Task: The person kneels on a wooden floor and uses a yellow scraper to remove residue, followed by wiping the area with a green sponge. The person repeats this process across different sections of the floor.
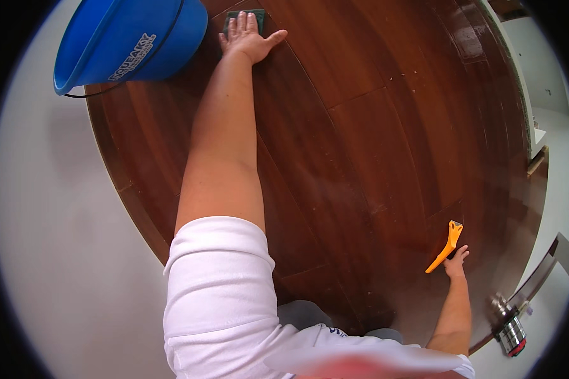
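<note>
My left hand (245,45) reaches far forward and lies flat on a dark green scouring pad (258,19) on the brown wooden floor. Its fingers are stretched over the pad, and the thumb points out to the right. Down at the right, my right hand (456,263) holds a yellow scraper (450,245) with a small metal blade at its upper end. The scraper is tilted, its handle pointing toward the lower left. Part of the grip is hidden behind the handle.
A blue bucket (171,50) with a black handle stands just left of the pad, near the white wall (57,202). Small light specks (403,75) dot the floorboards. A metal object with a red end (513,336) is at the lower right.
</note>
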A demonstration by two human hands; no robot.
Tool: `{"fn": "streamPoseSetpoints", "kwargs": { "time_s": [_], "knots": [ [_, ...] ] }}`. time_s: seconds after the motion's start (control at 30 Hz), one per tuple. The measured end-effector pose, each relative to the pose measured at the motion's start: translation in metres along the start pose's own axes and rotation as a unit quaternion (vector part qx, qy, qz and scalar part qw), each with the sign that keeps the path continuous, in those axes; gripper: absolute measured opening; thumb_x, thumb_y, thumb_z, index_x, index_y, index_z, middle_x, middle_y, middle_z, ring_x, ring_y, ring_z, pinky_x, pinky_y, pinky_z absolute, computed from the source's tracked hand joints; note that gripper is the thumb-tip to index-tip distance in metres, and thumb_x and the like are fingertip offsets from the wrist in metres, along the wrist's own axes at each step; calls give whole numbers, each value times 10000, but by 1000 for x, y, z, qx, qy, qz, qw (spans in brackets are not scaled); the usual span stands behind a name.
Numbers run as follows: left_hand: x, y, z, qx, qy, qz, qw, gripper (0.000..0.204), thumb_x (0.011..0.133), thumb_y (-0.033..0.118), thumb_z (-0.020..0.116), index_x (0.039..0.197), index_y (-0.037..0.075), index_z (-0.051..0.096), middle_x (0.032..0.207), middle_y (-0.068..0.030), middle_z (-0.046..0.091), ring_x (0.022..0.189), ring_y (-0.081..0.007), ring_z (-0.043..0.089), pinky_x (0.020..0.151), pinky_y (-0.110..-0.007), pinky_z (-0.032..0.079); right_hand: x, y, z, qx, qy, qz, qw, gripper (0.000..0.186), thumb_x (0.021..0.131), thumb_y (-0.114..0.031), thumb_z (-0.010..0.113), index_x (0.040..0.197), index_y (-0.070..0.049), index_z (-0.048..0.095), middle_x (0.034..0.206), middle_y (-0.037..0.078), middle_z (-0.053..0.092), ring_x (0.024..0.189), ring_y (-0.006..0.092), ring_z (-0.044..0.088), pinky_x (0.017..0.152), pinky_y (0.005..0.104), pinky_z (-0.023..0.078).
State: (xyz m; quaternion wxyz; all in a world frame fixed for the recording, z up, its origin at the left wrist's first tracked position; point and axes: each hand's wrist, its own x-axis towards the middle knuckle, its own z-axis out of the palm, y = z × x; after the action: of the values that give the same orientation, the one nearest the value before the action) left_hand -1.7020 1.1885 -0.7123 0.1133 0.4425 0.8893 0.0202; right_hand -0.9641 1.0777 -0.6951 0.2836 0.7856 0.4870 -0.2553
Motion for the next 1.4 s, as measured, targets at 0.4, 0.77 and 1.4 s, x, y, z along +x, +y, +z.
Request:
{"fn": "streamPoseSetpoints", "kwargs": {
  "time_s": [0.4, 0.77, 1.4],
  "knots": [
    [-118, -38, 8, -22, -13, -134, 991, 967, 733, 703, 417, 1391, 59, 121, 1464, -98, 70, 1348, -266, 54, 1057, -512, 89, 4, -11, 2, -10, 6, 27, 1000, 1172, 647, -357, 756, 1372, -125, -134, 1419, 236, -128, 1264, 521, 58, 1039, 517, 201],
    [-371, -29, 55, 65, 65, -100, 991, 790, 825, 572, 408, 1362, 33, 193, 1435, -144, 146, 1326, -298, 137, 1035, -522, 168, -16, -28, 1, 11, 78, -5, 997, 991, 704, -382, 698, 1389, -115, 34, 1429, 218, 24, 1268, 441, 207, 1035, 452, 255],
    [-370, -28, 61, 71, 78, -100, 989, 779, 815, 577, 422, 1347, 38, 236, 1407, -160, 209, 1302, -327, 193, 999, -560, 215, -190, -172, 59, 87, 23, -493, 866, 322, 811, -263, 544, 1099, -120, 545, 873, 133, 585, 839, 322, 558, 745, 389, 456]
  ]
}}
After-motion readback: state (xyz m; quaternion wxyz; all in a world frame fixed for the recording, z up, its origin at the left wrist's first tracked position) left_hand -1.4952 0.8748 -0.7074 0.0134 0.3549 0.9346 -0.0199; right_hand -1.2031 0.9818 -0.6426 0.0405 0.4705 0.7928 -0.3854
